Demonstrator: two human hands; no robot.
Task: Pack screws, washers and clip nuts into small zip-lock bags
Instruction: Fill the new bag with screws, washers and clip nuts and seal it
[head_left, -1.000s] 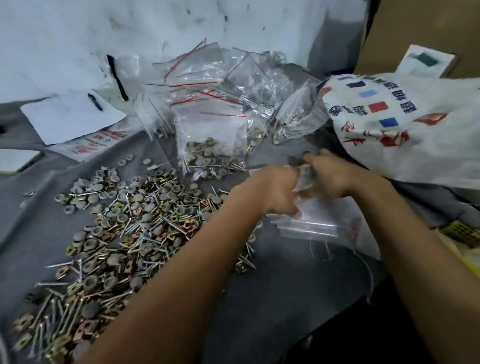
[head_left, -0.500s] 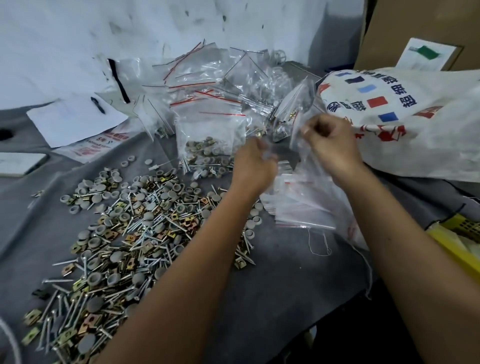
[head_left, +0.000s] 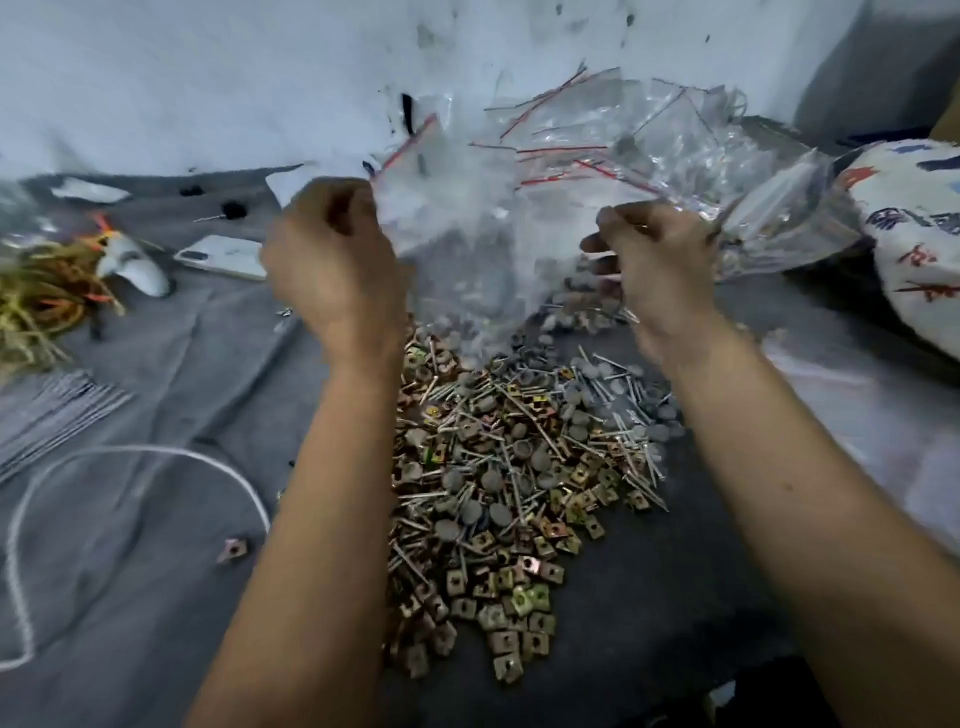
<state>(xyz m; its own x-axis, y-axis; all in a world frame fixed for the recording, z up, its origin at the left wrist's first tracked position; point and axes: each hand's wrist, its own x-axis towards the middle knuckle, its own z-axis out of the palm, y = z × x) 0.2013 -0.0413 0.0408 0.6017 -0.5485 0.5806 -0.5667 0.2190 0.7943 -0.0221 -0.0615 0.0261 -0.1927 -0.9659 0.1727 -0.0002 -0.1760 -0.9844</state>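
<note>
I hold a clear zip-lock bag (head_left: 467, 249) with a red seal stripe up in the air between both hands. My left hand (head_left: 332, 265) pinches its left top corner, and my right hand (head_left: 660, 260) grips its right side. Under the bag lies a heap of screws (head_left: 519, 426), grey round washers (head_left: 582, 395) and brass-coloured clip nuts (head_left: 514, 603), spread on the grey cloth (head_left: 156, 571). A pile of filled and empty zip-lock bags (head_left: 649, 150) lies behind the raised bag, against the wall.
A printed white sack (head_left: 914, 234) sits at the right. To the left are a phone (head_left: 223, 254), a white tool (head_left: 135, 265), a tangle of yellow ties (head_left: 36, 301), a bundle of grey strips (head_left: 47, 410) and a white cord loop (head_left: 130, 457).
Both hands have risen and spread apart with the bag, which now hangs above the heap. The camera has swung left, so the heap sits in the middle of the view.
</note>
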